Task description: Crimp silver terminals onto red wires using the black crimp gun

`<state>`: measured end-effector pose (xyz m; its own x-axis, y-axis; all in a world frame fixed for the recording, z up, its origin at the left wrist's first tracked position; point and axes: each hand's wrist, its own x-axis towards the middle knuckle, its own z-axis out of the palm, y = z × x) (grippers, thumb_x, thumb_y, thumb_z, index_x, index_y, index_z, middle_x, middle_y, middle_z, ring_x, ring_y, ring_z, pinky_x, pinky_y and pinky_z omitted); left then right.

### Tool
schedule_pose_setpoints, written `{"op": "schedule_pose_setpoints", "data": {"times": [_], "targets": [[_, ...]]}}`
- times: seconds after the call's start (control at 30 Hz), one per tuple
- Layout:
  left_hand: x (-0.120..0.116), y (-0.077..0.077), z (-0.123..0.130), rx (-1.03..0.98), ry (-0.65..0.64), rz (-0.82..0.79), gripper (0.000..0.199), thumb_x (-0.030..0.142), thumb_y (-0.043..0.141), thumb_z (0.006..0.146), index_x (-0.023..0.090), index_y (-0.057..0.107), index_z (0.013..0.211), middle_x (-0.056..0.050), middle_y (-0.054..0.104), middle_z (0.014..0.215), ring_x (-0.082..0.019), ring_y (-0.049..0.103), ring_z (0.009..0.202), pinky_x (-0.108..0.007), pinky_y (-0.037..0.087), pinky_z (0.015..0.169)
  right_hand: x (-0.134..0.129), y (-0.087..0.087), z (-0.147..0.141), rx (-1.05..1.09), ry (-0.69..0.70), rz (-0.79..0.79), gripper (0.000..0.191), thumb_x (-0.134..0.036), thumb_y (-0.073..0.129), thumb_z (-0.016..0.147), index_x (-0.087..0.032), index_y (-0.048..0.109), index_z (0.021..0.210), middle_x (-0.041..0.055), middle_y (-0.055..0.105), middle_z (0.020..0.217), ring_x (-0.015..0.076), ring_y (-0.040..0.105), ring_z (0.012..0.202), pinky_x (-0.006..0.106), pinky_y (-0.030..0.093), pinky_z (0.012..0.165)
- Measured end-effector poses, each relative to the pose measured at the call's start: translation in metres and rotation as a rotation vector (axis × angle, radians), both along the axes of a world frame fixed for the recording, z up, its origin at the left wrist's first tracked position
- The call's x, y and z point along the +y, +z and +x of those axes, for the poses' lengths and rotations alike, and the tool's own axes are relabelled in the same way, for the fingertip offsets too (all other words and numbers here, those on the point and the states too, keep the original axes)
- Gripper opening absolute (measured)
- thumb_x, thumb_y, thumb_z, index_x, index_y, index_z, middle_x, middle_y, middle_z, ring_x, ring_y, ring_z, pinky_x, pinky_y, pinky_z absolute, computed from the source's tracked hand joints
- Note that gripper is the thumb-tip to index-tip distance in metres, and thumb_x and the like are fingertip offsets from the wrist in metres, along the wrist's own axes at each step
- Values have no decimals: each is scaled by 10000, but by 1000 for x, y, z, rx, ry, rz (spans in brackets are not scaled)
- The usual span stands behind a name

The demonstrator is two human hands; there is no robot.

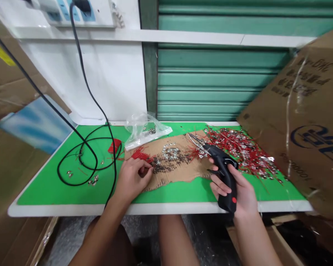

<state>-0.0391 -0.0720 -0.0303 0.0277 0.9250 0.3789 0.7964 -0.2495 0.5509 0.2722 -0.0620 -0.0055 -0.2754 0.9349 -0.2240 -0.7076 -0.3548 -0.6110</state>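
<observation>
Gripping black gun-shaped tool (pixel 223 162) above table (pixel 183 194), R hand (pixel 244 194) wraps its handle (pixel 226 202): prob. stiff, fairly lt., best held there, off metal tip (pixel 189 135). L hand (pixel 132 176) pinched narrow by red wires (pixel 141 153) on cardboard (pixel 152 182); can't tell if holding one. Wires prob. bendy.

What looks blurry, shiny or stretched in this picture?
Head view: small printing on the right-hand box looks soft; silver pieces at right glint brightly. Also in the head view: that box seems stretched toward the edge, perhaps by a wide lens.
</observation>
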Motion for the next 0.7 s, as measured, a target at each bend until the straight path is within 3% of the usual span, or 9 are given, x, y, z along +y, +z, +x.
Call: {"op": "schedule_pose_setpoints", "data": {"times": [0.43,0.7], "targets": [[-3,1,2,39,48,-48,193,352,640,920,242,720,782,-7,635,682,-193,556,707,-367,366,706,-2,-7,3,-136,-149,-110,280,-349,677,922,-221,746,1161,49,604,849,56,117,444,201,386,316],[-3,5,6,55,67,-44,144,307,657,915,247,727,804,-2,644,688,-191,560,704,-357,367,708,-4,-15,10,-85,-119,-159,182,-343,742,872,-252,765,1028,81,643,867,53,163,428,228,432,334]]}}
